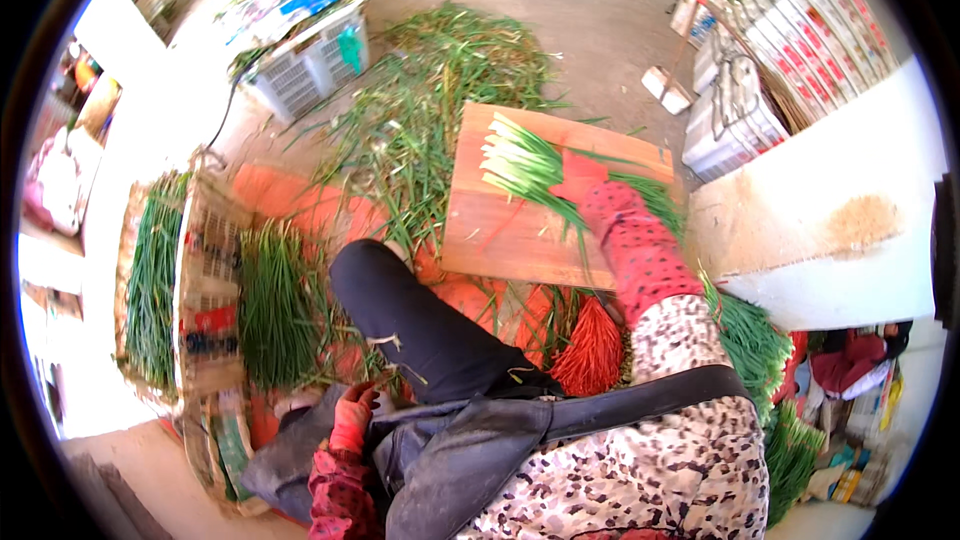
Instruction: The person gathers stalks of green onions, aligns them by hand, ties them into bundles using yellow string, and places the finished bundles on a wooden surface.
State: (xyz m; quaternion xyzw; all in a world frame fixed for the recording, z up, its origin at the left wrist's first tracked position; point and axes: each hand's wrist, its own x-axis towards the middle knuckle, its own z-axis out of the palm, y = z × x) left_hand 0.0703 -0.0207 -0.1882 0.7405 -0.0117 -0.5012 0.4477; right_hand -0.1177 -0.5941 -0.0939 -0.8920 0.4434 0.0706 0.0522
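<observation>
"What's on the forearms?"
"Red oversleeves (pixel 640 245) sprinkled with small dark dots, a matching pair."
"And the top (pixel 640 465)?"
"Pale, with blotchy brown-and-black animal-print spots."
"Anything over it?"
"A dark grey apron (pixel 450 460), with a broad black strap (pixel 650 390) across the front."
"The legs?"
"Plain dark trousers (pixel 410 315)."
"And the right hand (pixel 580 178)?"
"Probably a reddish glove (pixel 572 182), though glare blurs it."

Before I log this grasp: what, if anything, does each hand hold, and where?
The right hand holds a bunch of chive-like greens around mid-length, behind the pale ends; no item shows in the left hand.
</observation>
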